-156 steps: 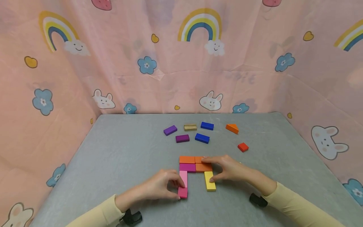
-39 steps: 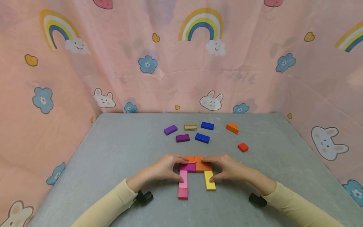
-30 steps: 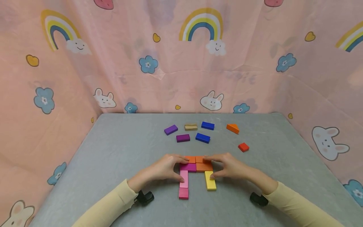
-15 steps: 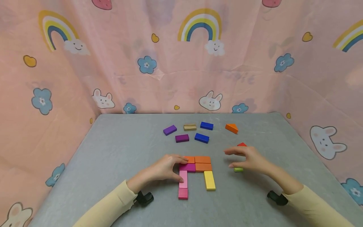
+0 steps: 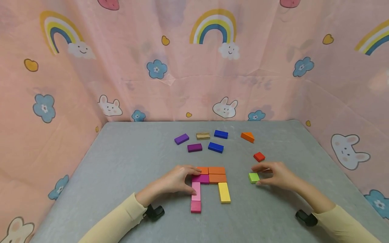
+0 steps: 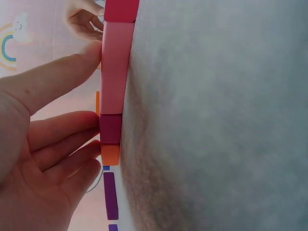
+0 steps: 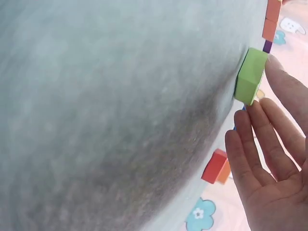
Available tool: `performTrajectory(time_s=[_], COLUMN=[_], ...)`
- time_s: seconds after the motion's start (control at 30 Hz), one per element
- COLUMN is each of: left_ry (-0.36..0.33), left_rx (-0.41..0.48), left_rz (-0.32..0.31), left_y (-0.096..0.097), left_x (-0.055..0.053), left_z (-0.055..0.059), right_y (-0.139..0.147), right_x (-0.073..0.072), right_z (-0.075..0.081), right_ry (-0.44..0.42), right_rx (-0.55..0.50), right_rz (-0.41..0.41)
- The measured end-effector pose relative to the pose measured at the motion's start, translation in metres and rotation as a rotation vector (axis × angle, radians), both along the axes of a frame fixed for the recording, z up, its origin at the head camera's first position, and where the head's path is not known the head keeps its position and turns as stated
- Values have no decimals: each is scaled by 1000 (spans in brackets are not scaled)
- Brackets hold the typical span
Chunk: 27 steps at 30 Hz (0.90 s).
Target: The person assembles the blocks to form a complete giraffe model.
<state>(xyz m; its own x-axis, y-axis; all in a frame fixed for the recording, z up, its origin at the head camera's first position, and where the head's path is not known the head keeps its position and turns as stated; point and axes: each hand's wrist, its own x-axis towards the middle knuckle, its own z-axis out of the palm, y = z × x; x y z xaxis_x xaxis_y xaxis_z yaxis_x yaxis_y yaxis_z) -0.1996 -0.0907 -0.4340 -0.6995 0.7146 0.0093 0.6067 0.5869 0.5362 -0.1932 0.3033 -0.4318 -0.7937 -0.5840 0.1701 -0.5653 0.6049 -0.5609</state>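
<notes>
Standing loosely apart, the thumb and fingers of the right hand (image 5: 275, 173) flank the lime-green block (image 5: 253, 178) on the grey table (image 5: 136, 152), while there the left hand (image 5: 174, 180), fingers relaxed, rests on the light-pink block (image 5: 197, 189) and magenta block (image 5: 204, 179).

- Leftmost orange block (image 5: 204, 170), left of the green block (image 5: 254, 178): left end hidden by the left fingers (image 5: 193, 170).
- Dark-pink block (image 6: 121, 9), nearer: cut off atop the left wrist view.
- Desk (image 7: 120, 86) beneath: blurred.
</notes>
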Motion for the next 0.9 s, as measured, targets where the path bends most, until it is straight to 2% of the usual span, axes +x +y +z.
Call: performTrajectory(time_s=[0.5, 0.9], left_ry=[-1, 0], left_rx=[-1, -2], left_rz=[5, 9], left_y=[-1, 0], left_x=[0, 0], left_z=[0, -1], right_y=[3, -4], right_x=[-1, 2], right_z=[-7, 0], right_ry=[15, -1], right_rx=[32, 85], right_rz=[-19, -42])
